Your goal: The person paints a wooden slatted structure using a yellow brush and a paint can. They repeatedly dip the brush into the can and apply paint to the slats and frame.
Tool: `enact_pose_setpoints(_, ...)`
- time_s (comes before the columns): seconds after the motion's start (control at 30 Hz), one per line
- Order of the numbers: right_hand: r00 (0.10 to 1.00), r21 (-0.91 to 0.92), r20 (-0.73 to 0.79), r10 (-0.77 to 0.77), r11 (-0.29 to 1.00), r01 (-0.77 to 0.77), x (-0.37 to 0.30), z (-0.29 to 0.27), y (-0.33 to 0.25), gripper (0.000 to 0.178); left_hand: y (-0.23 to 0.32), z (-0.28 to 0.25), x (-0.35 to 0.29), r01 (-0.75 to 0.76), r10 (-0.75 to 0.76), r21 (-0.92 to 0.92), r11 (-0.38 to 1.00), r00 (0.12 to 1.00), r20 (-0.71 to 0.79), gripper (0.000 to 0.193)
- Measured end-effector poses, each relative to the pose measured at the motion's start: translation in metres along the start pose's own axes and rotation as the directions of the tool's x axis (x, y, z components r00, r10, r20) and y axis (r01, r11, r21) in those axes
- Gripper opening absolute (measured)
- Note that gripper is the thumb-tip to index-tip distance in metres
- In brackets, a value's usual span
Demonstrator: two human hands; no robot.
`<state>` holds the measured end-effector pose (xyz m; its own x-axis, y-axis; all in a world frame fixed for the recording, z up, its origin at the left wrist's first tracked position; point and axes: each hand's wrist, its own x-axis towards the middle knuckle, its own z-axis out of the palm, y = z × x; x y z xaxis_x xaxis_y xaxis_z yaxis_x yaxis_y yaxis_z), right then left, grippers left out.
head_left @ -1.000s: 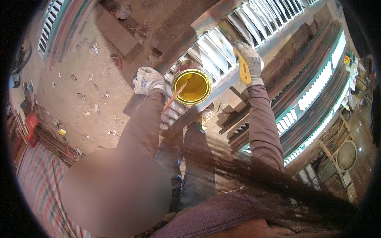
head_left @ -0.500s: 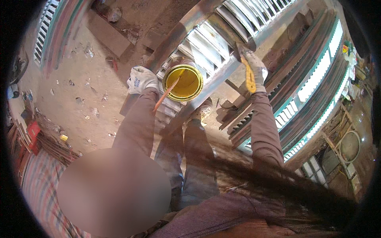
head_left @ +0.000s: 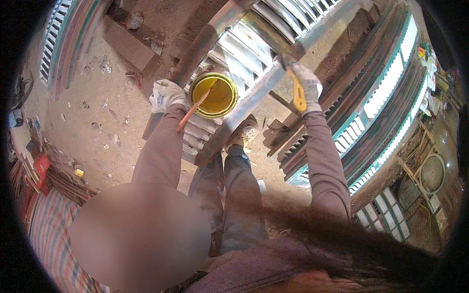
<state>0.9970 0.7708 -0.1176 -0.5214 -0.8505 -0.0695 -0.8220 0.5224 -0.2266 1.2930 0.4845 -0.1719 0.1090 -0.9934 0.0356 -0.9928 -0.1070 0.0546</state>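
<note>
A round metal can [head_left: 234,104] with a yellow inside stands on a long slatted frame [head_left: 250,97]. A thin orange-brown stick [head_left: 193,111] leans out over the can's near rim. Left of the can, my left hand [head_left: 167,94], in a whitish work glove, is closed beside the frame's edge; whatever it grips is hidden. My right hand [head_left: 308,82], also gloved and stained, grips the yellow handle of what looks like a paintbrush [head_left: 298,94]. The brush's dark end meets the frame's right rail, up and right of the can.
Long stacked panels [head_left: 373,105] with teal edges and pale slats curve along the right. Another slatted stack [head_left: 61,49] lies at the far left. A flat board [head_left: 128,46] and litter lie on the dusty floor. My shoe [head_left: 246,134] is close to the frame's near end.
The whole view has shifted, so the can, frame and hands sit slightly further left and higher. Both grips look the same, and more of my shoe shows.
</note>
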Motion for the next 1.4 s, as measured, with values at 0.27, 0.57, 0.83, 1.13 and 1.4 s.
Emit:
enact_pose_setpoints(0.27,0.729,0.725,0.052,0.682,0.476,-0.498,-0.127,-0.039,-0.061,0.03,0.012,0.006,-0.005,-0.007,0.012,-0.075,0.997,0.998,0.063,0.032)
enact_pose_setpoints(0.57,0.206,0.814,0.544,0.814,-0.451,-0.366,-0.213,-0.157,-0.097,0.043,-0.02,-0.032,0.005,-0.09,0.133,-0.19,0.978,0.965,0.225,0.047)
enact_pose_setpoints(0.83,0.292,0.836,0.488,0.823,-0.344,-0.428,-0.263,-0.159,-0.029,0.048,-0.099,-0.09,-0.113,-0.865,0.866,-0.085,0.494,0.48,0.143,0.057)
enact_pose_setpoints(1.13,0.303,0.799,0.553,0.776,-0.391,-0.457,-0.251,-0.215,0.133,0.051,0.027,-0.118,-0.142,0.85,-0.004,-0.526,-0.029,0.526,0.85,0.043)
enact_pose_setpoints(1.4,0.337,0.836,0.542,0.77,-0.452,-0.311,-0.206,-0.235,0.238,0.056,0.05,-0.094,-0.14,0.779,-0.232,-0.587,-0.221,0.542,0.807,0.037)
